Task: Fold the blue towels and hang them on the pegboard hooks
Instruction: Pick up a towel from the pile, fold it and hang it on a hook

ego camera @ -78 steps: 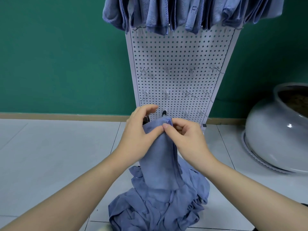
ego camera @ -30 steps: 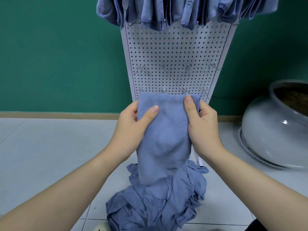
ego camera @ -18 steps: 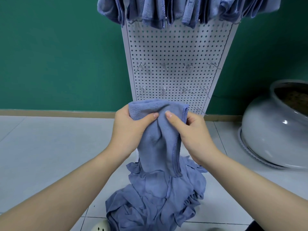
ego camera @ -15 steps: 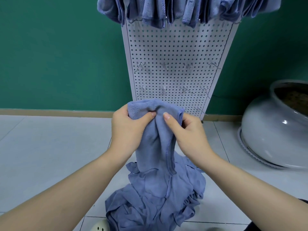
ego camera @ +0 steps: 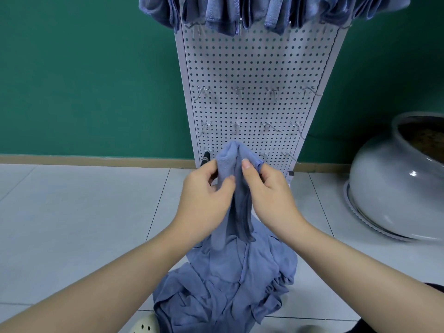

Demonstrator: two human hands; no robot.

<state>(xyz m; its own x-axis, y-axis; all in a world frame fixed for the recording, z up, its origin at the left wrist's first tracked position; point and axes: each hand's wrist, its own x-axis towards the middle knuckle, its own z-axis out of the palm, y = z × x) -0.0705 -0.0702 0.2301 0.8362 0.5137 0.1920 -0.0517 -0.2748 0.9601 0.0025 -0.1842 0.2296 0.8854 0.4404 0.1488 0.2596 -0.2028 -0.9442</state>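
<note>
A blue towel (ego camera: 236, 203) hangs folded lengthwise between my hands, in front of the foot of the white pegboard (ego camera: 254, 68). My left hand (ego camera: 204, 200) pinches its left fold near the top. My right hand (ego camera: 271, 195) grips the right fold, thumb on the front. Below them a pile of blue towels (ego camera: 228, 284) lies crumpled on the floor. Several folded blue towels (ego camera: 259, 13) hang along the top row of the pegboard. Rows of bare metal hooks (ego camera: 236, 91) stick out lower down.
A large grey ceramic pot (ego camera: 396, 183) stands on the floor at the right. A green wall (ego camera: 84, 75) rises behind the pegboard. The floor is pale tile (ego camera: 72, 212). The toe of a cream clog (ego camera: 144, 326) shows at the bottom edge.
The towel was held spread flat and higher a second ago. My hands have since brought its two sides together into a narrow fold and lowered it slightly.
</note>
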